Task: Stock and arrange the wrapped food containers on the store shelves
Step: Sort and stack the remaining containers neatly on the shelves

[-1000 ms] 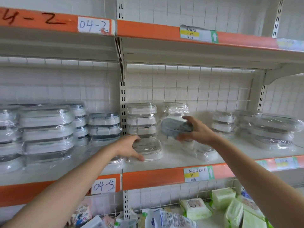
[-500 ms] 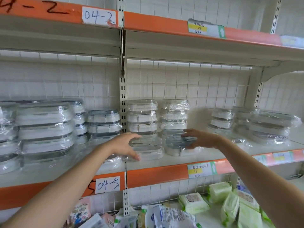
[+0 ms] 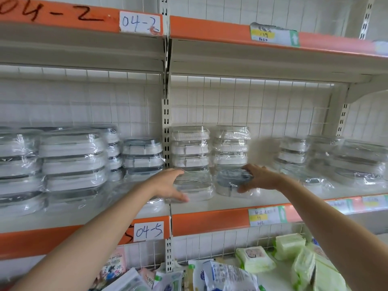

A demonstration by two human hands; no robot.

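Since a second ago the dark-lidded wrapped container (image 3: 233,182) has come down from a tilt onto the shelf (image 3: 210,206), lying flat, long axis left-right. The right hand (image 3: 259,178) grasps it; the left hand (image 3: 168,183) rests flat-fingered on the neighbouring container (image 3: 194,184). Best square both fronts together.

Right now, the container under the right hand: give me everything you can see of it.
The wrapped container is a low rounded box, with a dark grey ribbed lid over a white base, sealed in clear glossy film. It lies flat on the shelf, in front of a stack of similar containers and beside the container that the left hand touches. The right hand holds its right end, fingers over the lid, thumb low at the front.
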